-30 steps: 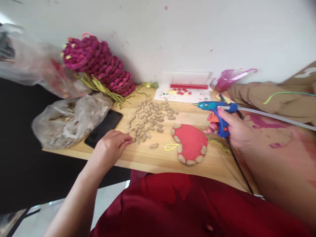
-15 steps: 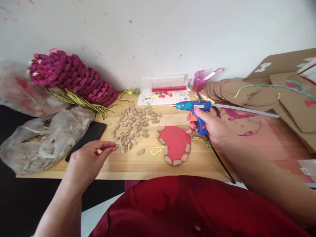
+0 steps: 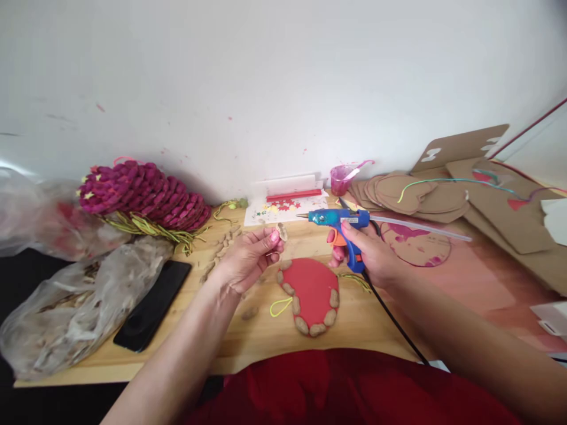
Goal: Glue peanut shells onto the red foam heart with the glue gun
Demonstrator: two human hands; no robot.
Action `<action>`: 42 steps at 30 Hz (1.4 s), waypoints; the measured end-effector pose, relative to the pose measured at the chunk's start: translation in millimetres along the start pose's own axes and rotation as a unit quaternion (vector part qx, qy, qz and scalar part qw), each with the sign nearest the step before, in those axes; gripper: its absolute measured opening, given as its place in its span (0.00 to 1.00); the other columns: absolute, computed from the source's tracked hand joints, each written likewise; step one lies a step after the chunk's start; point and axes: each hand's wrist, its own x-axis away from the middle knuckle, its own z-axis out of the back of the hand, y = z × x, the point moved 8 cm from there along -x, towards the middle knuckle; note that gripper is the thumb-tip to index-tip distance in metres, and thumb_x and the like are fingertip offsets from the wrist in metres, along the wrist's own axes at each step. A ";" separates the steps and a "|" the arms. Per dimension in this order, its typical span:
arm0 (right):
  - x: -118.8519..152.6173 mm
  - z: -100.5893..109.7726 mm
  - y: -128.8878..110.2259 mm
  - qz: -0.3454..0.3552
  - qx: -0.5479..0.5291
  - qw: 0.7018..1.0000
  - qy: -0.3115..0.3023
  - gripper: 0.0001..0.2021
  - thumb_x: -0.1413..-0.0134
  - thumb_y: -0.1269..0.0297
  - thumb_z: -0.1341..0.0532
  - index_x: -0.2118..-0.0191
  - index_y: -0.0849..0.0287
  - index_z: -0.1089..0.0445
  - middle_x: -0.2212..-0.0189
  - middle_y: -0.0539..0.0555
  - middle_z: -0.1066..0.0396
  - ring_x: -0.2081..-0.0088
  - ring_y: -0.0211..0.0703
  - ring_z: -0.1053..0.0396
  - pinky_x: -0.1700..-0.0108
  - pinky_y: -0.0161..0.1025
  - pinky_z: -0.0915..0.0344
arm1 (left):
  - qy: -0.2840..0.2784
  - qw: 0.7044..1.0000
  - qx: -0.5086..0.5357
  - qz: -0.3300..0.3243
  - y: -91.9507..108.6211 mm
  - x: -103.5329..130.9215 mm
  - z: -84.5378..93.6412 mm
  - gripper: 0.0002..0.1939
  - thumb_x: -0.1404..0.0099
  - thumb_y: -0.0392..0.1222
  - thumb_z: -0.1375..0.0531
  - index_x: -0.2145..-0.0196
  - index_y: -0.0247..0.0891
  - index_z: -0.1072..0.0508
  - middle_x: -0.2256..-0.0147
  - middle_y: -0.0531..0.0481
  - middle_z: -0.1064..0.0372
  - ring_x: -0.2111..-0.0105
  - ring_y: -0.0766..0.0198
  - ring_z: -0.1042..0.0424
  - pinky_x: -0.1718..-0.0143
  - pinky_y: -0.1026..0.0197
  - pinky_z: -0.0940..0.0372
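My left hand [image 3: 250, 257] pinches a peanut [image 3: 282, 232] between thumb and fingertips, held up above the table. Facing it, my right hand [image 3: 370, 248] grips a blue glue gun [image 3: 339, 219] with an orange trigger and a clear glue stick out of its back. The gun's metal nozzle points left, a short gap from the peanut. Below both hands lies a red heart-shaped piece [image 3: 314, 283] with several peanuts along its left, bottom and right edges. A yellow loop [image 3: 280, 307] sticks out at its left. My left hand partly hides the pile of loose peanuts [image 3: 217, 254].
Magenta peanut-covered pieces [image 3: 150, 195] are stacked at the back left, beside plastic bags [image 3: 88, 301] and a black phone [image 3: 153, 307]. Paper with small stars [image 3: 257, 215] and a pink cup [image 3: 340, 180] stand near the wall. Cardboard cutouts [image 3: 398, 192] lie right; the gun's black cord [image 3: 394, 319] crosses the table edge.
My left hand has moved right and up from the peanut pile with a peanut, close to the nozzle. My right hand still holds the glue gun. The camera view has tilted upward.
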 end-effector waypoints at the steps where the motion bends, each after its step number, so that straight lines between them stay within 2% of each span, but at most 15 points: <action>1: 1.4 -1.0 -2.5 0.008 0.008 1.000 -0.006 0.18 0.37 0.46 0.36 0.62 0.58 0.25 0.80 0.49 0.30 0.77 0.39 0.30 0.71 0.38 0.26 | -0.009 1.000 0.010 0.000 0.9 -6.6 -3.2 0.20 0.56 0.44 0.20 0.72 0.32 0.22 0.75 0.50 0.28 0.74 0.71 0.31 0.75 0.71 0.35; 6: 14.5 -12.5 -22.0 0.076 0.066 0.994 -0.037 0.20 0.35 0.44 0.39 0.63 0.58 0.26 0.78 0.49 0.29 0.75 0.37 0.27 0.69 0.35 0.29 | -0.036 0.999 0.039 -0.006 -1.4 -26.0 -12.4 0.19 0.55 0.43 0.20 0.73 0.32 0.23 0.75 0.51 0.29 0.75 0.72 0.32 0.75 0.71 0.36; 11: 26.3 -20.8 -32.6 0.148 0.147 0.977 -0.043 0.17 0.32 0.48 0.40 0.63 0.57 0.27 0.73 0.51 0.24 0.72 0.37 0.25 0.68 0.34 0.29 | -0.062 0.998 0.009 -0.014 -10.2 -26.3 -12.0 0.19 0.52 0.46 0.21 0.73 0.32 0.23 0.75 0.51 0.29 0.76 0.73 0.34 0.74 0.71 0.36; 18: 34.5 -27.5 -34.7 0.184 0.236 0.953 -0.046 0.15 0.30 0.52 0.42 0.60 0.57 0.27 0.63 0.56 0.22 0.71 0.37 0.22 0.68 0.35 0.26 | -0.033 0.998 -0.045 -0.037 -4.0 -24.8 -2.1 0.21 0.54 0.49 0.21 0.71 0.32 0.21 0.74 0.51 0.29 0.75 0.73 0.34 0.73 0.71 0.38; 29: 36.2 -24.4 -32.2 0.171 0.293 0.940 -0.031 0.17 0.29 0.51 0.43 0.64 0.58 0.28 0.73 0.54 0.25 0.73 0.41 0.25 0.70 0.38 0.28 | -0.034 0.996 -0.065 -0.054 -2.4 -25.8 -0.3 0.20 0.54 0.48 0.21 0.69 0.33 0.20 0.74 0.52 0.28 0.74 0.72 0.34 0.72 0.69 0.41; 35: 36.6 -23.0 -28.3 0.140 0.294 0.945 -0.030 0.17 0.30 0.50 0.43 0.64 0.58 0.28 0.72 0.54 0.25 0.72 0.42 0.25 0.69 0.39 0.28 | -0.040 0.996 -0.063 -0.055 -0.9 -25.4 -1.2 0.20 0.53 0.47 0.21 0.69 0.33 0.20 0.74 0.52 0.27 0.74 0.72 0.32 0.69 0.68 0.38; 42: 37.8 -26.0 -34.4 0.164 0.308 0.936 -0.034 0.18 0.29 0.51 0.44 0.66 0.57 0.29 0.73 0.54 0.25 0.74 0.41 0.26 0.71 0.37 0.28 | -0.041 0.996 -0.063 -0.051 -1.9 -25.2 0.2 0.20 0.54 0.47 0.21 0.69 0.34 0.20 0.74 0.53 0.27 0.74 0.72 0.31 0.69 0.68 0.37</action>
